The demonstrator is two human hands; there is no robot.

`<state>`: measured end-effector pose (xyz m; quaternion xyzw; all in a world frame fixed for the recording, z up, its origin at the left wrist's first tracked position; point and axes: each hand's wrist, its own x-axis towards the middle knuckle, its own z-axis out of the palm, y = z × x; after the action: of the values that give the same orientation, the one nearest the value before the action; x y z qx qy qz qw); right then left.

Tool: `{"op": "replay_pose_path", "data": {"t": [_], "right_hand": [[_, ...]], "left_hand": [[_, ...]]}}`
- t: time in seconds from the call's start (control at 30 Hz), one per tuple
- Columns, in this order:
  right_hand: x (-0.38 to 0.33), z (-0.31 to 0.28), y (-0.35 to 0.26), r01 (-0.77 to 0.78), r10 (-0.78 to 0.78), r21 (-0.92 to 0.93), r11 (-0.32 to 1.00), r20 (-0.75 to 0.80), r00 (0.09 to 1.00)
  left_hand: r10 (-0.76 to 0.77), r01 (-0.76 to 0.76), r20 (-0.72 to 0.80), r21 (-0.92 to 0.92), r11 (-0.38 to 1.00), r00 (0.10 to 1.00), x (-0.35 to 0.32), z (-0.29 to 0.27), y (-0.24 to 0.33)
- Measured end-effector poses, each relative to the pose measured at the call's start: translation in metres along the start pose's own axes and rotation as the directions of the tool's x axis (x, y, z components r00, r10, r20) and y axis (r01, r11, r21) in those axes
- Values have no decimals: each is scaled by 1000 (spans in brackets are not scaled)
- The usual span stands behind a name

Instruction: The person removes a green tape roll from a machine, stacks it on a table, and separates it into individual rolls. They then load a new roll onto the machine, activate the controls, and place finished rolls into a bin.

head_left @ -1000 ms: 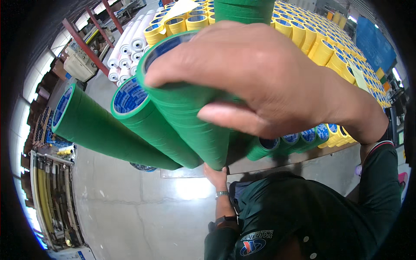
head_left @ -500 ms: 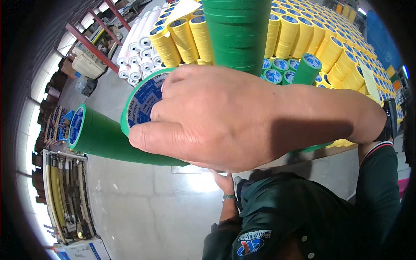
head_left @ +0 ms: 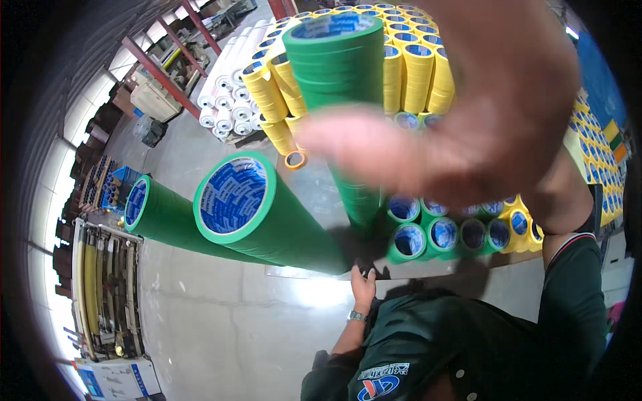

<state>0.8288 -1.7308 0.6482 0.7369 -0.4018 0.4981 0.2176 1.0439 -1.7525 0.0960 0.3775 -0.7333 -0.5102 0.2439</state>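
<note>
My right hand (head_left: 461,127) looms large and blurred at the upper right, thumb stretched to the left and the other fingers partly beyond the top of the picture. It holds nothing I can see, and it covers part of a tall column of green tape rolls (head_left: 341,73). Two more green columns, a nearer one (head_left: 287,220) and a left one (head_left: 170,217), lean outward in the wide view with their blue-printed cores showing. Down by the columns' feet, my left hand (head_left: 363,289) has thumb and finger apart; whether it touches a column I cannot tell.
Short green tape stacks (head_left: 409,240) stand at the right, beside and in front of many yellow tape columns (head_left: 416,73). One loose orange-yellow roll (head_left: 295,160) lies near the white rolls (head_left: 224,103). A rack of long tubes (head_left: 107,287) stands at the lower left.
My right hand has let go of the nearer green column's top rim and swung up and right. That column's top now shows whole. The view has shifted, bringing the tallest column's top into sight.
</note>
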Motion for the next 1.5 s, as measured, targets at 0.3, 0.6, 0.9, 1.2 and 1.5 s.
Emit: {"op": "replay_pose_path", "data": {"t": [0.3,0.6,0.9,1.2,1.5], "right_hand": [[4,-44,70,167,-81,-281,945,293,953],[3,-39,106,-28,182,-270,962,564,806],[21,-28,163,-7,186,-280,960,617,764],[23,-34,246,-16,267,-385,923,611,745],[15,-48,307,-152,374,-411,899,539,755]], "left_hand": [[78,-91,-221,-47,995,972,93,76,11],[60,-102,-300,-127,987,952,146,103,-6],[-33,34,-245,-3,999,969,209,110,3],[-94,45,-351,-145,988,932,313,144,10],[-6,-54,-261,-223,973,965,383,149,61]]}}
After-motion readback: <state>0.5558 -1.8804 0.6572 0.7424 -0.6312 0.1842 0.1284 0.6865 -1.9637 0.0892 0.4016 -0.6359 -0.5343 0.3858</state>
